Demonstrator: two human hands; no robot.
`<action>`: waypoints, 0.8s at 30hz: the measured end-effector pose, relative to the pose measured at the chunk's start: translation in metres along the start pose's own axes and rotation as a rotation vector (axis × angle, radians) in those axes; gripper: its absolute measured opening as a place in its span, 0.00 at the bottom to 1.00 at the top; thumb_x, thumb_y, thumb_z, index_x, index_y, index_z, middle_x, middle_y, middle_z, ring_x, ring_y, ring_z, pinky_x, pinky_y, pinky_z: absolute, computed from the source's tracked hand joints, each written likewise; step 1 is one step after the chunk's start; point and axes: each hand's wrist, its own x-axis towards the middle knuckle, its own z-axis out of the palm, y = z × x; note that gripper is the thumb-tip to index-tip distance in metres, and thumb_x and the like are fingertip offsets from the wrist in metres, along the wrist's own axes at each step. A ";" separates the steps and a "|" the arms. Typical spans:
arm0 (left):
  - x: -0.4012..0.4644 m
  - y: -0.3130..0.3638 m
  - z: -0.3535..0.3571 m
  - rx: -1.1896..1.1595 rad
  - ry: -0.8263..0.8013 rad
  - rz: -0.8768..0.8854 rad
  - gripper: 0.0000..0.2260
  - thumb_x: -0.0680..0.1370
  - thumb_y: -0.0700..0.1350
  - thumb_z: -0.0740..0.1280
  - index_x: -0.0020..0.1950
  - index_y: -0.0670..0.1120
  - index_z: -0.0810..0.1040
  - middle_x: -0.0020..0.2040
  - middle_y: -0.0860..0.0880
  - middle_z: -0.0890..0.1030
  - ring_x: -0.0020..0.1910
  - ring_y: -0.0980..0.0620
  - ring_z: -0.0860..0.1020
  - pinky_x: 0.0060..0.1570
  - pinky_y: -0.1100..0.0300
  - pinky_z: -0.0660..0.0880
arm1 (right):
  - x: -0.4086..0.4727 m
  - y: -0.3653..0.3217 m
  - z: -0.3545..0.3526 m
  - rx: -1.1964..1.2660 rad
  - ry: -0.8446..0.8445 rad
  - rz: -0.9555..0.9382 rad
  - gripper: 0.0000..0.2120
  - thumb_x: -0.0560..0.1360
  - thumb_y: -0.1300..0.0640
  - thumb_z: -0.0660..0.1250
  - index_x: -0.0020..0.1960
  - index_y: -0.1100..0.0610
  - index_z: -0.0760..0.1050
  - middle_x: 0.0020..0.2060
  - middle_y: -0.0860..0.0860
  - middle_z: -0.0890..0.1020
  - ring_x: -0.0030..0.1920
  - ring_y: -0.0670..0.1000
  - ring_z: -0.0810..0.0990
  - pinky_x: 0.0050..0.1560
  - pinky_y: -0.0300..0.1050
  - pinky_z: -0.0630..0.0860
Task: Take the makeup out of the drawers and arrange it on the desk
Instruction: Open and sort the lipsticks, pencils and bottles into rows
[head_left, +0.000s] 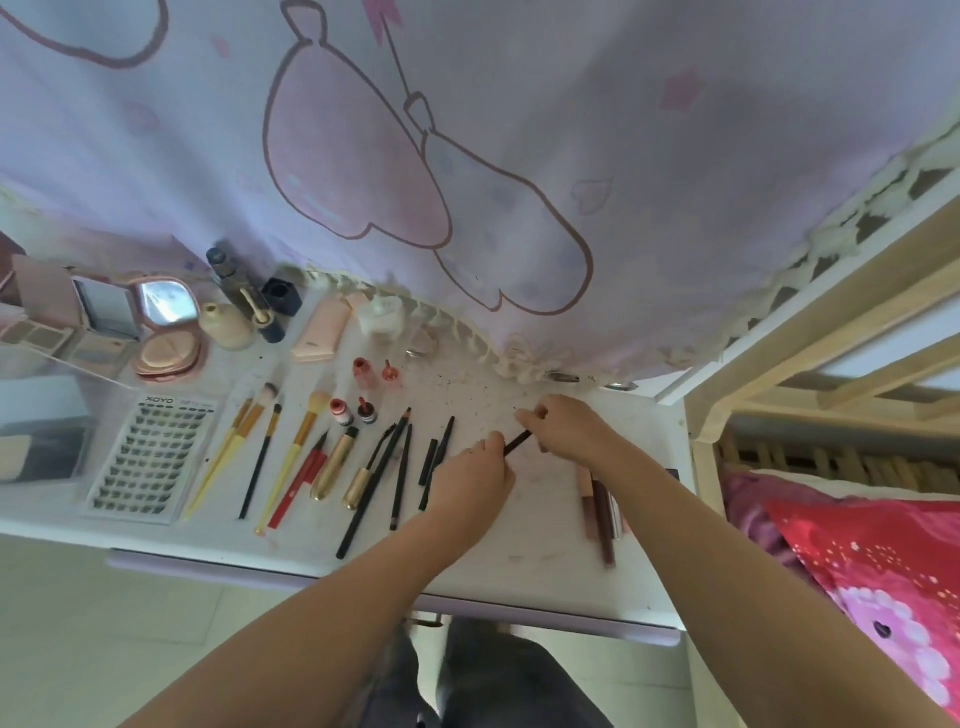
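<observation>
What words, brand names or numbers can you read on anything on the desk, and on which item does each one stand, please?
"XOYO": printed at the top left of the false lash tray.
Smaller print beside it on the same tray: too blurred to read.
A small mark near the lower end of the pink tube: too small to read.
Nothing else carries readable text, including the black pencil held between the left hand and right hand.

Soft, even daylight with faint shadows, strong wide-angle bending at the edges, and slight blur throughout
</observation>
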 end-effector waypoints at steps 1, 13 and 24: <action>-0.004 -0.006 -0.005 0.031 0.016 0.037 0.10 0.83 0.45 0.51 0.58 0.43 0.67 0.52 0.46 0.78 0.46 0.44 0.78 0.36 0.56 0.64 | -0.007 -0.005 -0.003 0.098 -0.051 -0.004 0.17 0.79 0.46 0.58 0.45 0.60 0.75 0.34 0.50 0.79 0.32 0.49 0.73 0.34 0.41 0.69; -0.031 -0.048 -0.051 -0.085 -0.182 0.269 0.11 0.83 0.49 0.51 0.58 0.46 0.68 0.37 0.52 0.72 0.32 0.53 0.70 0.30 0.59 0.65 | -0.061 -0.021 -0.010 0.631 -0.350 -0.001 0.11 0.80 0.59 0.60 0.41 0.61 0.73 0.25 0.48 0.75 0.21 0.42 0.67 0.21 0.31 0.64; -0.031 -0.057 -0.054 -0.428 -0.403 0.274 0.10 0.83 0.48 0.54 0.46 0.51 0.72 0.35 0.54 0.71 0.33 0.56 0.68 0.35 0.63 0.66 | -0.070 -0.005 0.005 0.908 -0.401 0.108 0.10 0.81 0.61 0.58 0.41 0.61 0.71 0.25 0.50 0.73 0.20 0.42 0.67 0.19 0.30 0.64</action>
